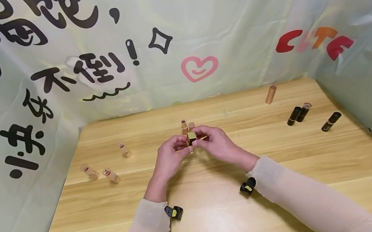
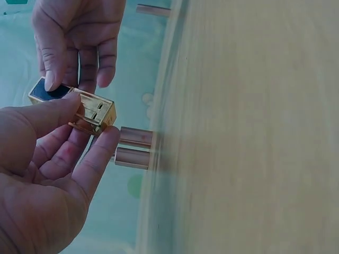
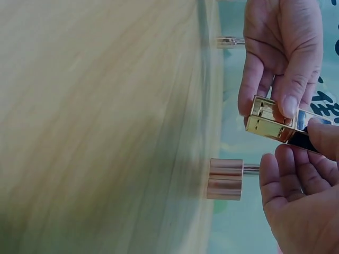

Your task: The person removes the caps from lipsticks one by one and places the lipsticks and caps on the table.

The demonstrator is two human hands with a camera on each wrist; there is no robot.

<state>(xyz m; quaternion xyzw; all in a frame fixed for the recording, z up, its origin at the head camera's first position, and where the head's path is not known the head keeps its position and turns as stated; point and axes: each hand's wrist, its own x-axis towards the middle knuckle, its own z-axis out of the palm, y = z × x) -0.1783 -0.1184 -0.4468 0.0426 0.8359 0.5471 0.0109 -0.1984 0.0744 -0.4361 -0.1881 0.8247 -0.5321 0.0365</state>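
Observation:
Both hands meet over the middle of the table, holding a square gold and black lipstick tube (image 1: 191,137) tilted between them. My left hand (image 1: 169,157) pinches its gold base (image 2: 98,108) between thumb and fingers. On the black cap end (image 3: 302,138), the thumb and fingers of my right hand (image 1: 218,143) take hold. Just behind the hands stand two rose-gold pieces side by side: an uncapped lipstick tube (image 1: 184,127) and a plain cap (image 1: 192,125), their lower parts partly hidden by the hands in the head view.
Several rose-gold lipstick tubes (image 1: 111,176) stand on the left of the wooden table (image 1: 216,216). Over to the right are black tubes (image 1: 331,121), two of them close together (image 1: 294,116). A rose-gold cap (image 1: 270,95) stands near the back edge, before a printed cloth (image 1: 237,22).

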